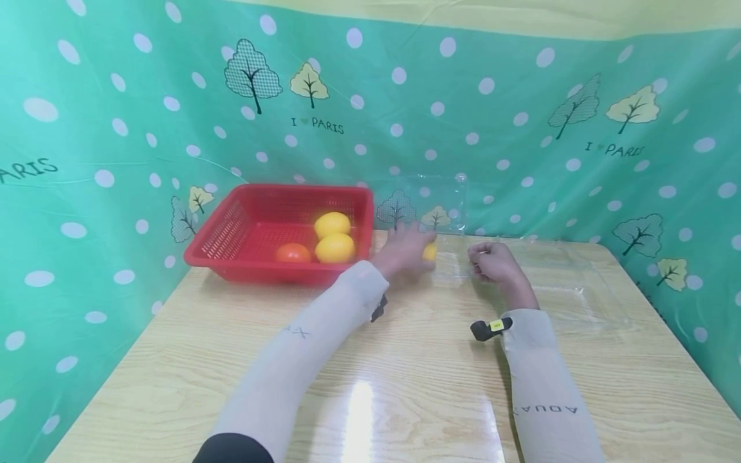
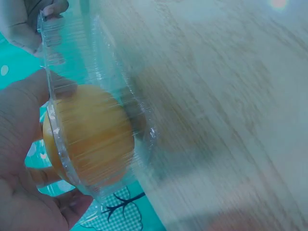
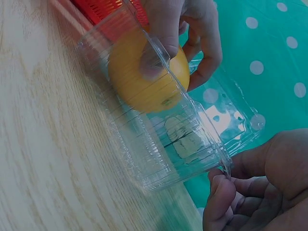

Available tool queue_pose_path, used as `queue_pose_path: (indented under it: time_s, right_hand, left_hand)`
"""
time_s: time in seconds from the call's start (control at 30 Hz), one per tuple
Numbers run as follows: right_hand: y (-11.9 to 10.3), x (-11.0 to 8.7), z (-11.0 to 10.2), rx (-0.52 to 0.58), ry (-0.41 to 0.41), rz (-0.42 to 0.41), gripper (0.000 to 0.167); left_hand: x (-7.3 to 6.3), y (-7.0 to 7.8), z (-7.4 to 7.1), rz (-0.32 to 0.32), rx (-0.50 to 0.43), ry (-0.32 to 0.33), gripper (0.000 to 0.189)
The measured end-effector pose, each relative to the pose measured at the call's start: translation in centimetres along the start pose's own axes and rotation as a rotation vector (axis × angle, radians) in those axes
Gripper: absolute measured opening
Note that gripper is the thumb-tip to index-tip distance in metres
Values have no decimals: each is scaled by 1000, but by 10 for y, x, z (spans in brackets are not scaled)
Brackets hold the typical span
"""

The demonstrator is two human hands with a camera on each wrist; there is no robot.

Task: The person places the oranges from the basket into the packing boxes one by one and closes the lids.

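Observation:
My left hand (image 1: 404, 249) grips a yellow lemon (image 1: 429, 251), with fingers and thumb around it. In the right wrist view this lemon (image 3: 127, 72) sits inside one end of a clear plastic clamshell box (image 3: 144, 163); the thumb reaches in over the rim. My right hand (image 1: 496, 262) pinches the rim at the box's other end between thumb and fingers. The box's clear lid (image 1: 446, 193) stands raised at the back. Through the ribbed wall, the left wrist view shows the lemon (image 2: 96, 139) too.
A red plastic basket (image 1: 226, 262) stands to the left, holding two lemons (image 1: 334, 248) and an orange-red tomato (image 1: 292, 253). Another clear plastic container (image 1: 579, 296) lies at the right of the wooden table (image 1: 417, 366). A green dotted curtain (image 1: 492, 122) hangs behind.

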State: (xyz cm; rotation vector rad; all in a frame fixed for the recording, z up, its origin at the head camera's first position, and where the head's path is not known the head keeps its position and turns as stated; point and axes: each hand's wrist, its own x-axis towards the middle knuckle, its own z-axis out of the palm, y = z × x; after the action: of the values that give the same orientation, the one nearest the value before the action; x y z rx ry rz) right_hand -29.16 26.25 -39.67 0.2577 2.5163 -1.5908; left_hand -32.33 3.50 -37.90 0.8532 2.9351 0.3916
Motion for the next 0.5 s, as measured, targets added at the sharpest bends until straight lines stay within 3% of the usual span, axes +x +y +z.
queue_pose_path:
  time_s: [0.5]
  right_hand:
    - [-1,0,1,0,3,11,39]
  left_hand:
    - [-8,-1,0,-5,-46,19,68]
